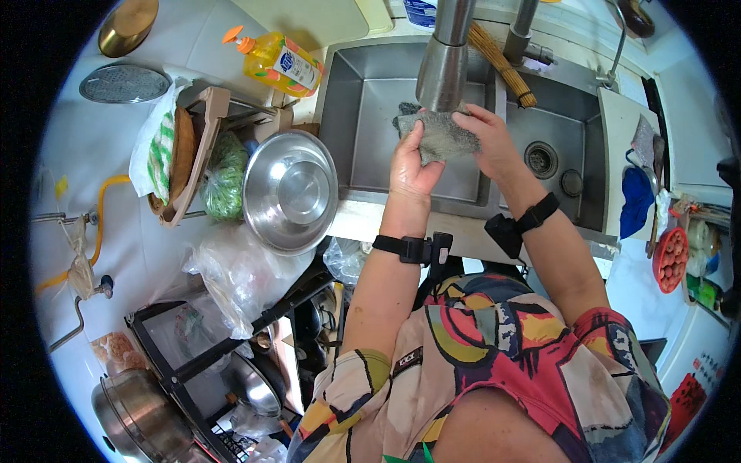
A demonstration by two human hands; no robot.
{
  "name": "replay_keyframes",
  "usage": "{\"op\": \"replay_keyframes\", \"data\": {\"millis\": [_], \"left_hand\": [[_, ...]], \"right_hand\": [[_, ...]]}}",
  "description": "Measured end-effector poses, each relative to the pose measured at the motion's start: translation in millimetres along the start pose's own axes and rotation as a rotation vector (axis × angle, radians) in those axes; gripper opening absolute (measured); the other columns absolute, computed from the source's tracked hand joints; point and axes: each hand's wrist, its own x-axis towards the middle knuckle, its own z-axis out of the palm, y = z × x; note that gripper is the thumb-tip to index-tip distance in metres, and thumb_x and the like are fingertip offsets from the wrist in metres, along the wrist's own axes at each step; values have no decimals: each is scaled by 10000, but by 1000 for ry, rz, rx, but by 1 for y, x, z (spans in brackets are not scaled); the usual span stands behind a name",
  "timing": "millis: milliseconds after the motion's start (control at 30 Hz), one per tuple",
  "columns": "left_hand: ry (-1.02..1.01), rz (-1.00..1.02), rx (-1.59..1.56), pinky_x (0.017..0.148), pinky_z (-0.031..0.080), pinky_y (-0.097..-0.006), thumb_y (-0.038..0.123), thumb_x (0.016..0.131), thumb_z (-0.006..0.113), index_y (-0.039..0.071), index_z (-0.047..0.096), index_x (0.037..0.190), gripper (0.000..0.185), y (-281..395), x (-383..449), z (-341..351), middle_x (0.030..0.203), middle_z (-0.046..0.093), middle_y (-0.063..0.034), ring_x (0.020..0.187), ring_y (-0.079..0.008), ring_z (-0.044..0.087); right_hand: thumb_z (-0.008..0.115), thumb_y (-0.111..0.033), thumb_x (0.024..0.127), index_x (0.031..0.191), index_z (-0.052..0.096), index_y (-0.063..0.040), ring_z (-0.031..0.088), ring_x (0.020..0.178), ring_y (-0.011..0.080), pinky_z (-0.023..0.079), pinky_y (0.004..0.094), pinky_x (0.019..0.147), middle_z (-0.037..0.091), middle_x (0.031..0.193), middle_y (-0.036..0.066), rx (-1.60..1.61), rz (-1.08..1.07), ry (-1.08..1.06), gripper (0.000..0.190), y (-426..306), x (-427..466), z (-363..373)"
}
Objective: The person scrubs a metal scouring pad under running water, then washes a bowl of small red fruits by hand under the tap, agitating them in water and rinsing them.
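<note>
A grey cloth (446, 138) is stretched between my hands above the left basin of a stainless steel sink (393, 173). My left hand (414, 162) grips its left side, thumb on top. On its upper right edge, my right hand (489, 139) holds it with thumb and fingers. The metal faucet head (441, 75) hangs directly over the cloth and hides part of its far edge. A darker piece of mesh or cloth (407, 110) shows behind the cloth's left end; whether it is joined to the cloth, I cannot tell.
A bamboo brush (503, 66) lies across the sink divider. Left of the sink stand an orange-capped soap bottle (289, 65) and a steel basin (289, 194). A drain (541, 160) sits in the right basin. Farther right is a red basket of eggs (671, 260).
</note>
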Motion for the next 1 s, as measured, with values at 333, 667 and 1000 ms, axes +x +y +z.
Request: {"op": "replay_keyframes", "data": {"millis": [333,667,1000], "left_hand": [[-109,91,65,1041,344,-369,294,980,428,77,424,1320,404,-57,-30,10,1338,463,-53,1225,-202,435],[-107,-21,-130,1093,274,-441,425,985,322,142,403,1359,476,-54,-28,14,1409,408,-66,1294,-233,377],[-127,12,41,1084,268,-428,465,978,317,128,358,1389,533,-54,-27,15,1418,390,-59,1285,-224,381]], "right_hand": [[461,-225,948,1303,483,-29,243,1369,300,209,377,1101,347,1434,182,-798,-345,-37,406,7,-9,21],[441,-244,973,1312,489,-46,181,1405,275,169,398,1116,282,1488,135,-1082,-367,-24,396,25,-16,11],[405,-322,955,1354,443,-138,209,1376,380,219,535,1067,281,1478,165,-1266,-339,-1,440,35,-11,2]]}}
